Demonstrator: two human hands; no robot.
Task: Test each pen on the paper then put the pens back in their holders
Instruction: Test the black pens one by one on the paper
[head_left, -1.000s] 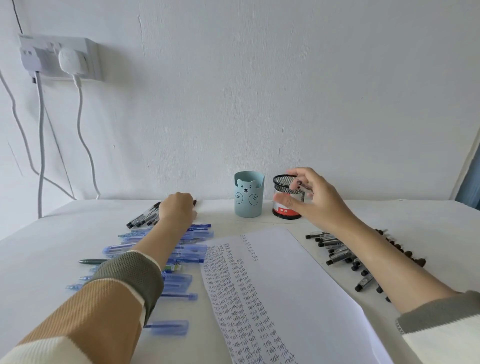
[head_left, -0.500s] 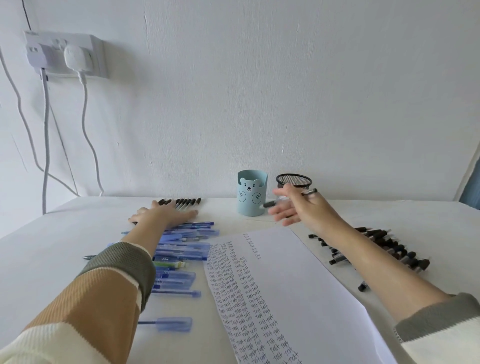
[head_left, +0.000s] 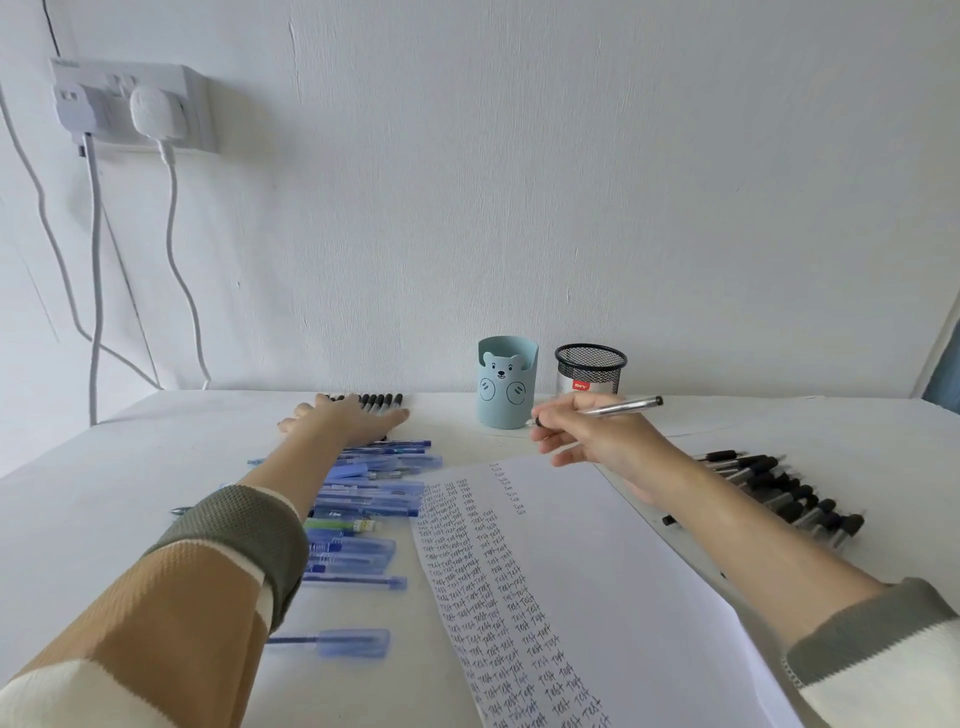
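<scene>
The right hand (head_left: 597, 441), pinching the pen (head_left: 618, 408), should lower its tip toward six o'clock onto bare paper (head_left: 613, 571); the left hand (head_left: 343, 420) lies flat.

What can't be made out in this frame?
Head view:
- Black pens under left hand: count hidden by the hand.
- Bear cup and mesh cup insides: hidden by their walls.
- Pen in right hand: barrel partly hidden by fingers.
- Paper's near end: cut off by bottom edge.

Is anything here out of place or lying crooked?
One blue pen lies alone, apart from the blue pile. A green pen sits among the blue ones. The paper lies slanted.
</scene>
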